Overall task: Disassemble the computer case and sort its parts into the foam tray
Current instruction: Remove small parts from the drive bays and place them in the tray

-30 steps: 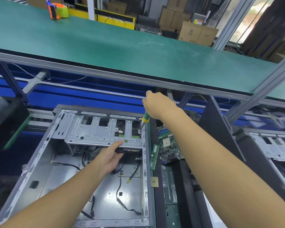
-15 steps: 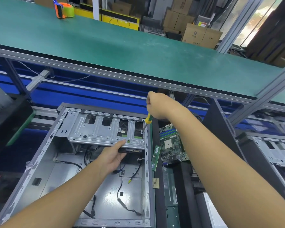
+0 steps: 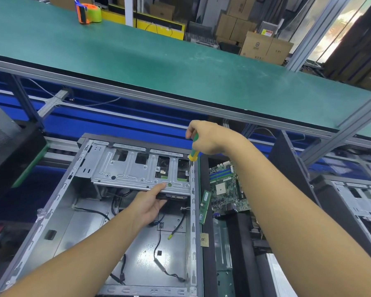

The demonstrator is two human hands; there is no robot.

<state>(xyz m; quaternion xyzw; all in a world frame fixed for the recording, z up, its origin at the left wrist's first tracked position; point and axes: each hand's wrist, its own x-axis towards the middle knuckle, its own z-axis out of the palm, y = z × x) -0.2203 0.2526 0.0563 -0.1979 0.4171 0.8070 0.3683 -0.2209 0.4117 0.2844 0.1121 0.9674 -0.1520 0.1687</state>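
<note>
The open computer case point(image 3: 58, 202) lies on its side below the green bench point(image 3: 180, 61). The right hand point(image 3: 212, 138) curls its fingers round a screwdriver point(image 3: 193, 152), whose tip is at the right corner of the drive cage point(image 3: 126, 170). The left hand point(image 3: 148, 205) pinches the cage's front edge, thumb on top.

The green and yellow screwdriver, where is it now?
In the head view the screwdriver is near the centre, held by the right hand, its tip on the right end of the drive cage.
</note>
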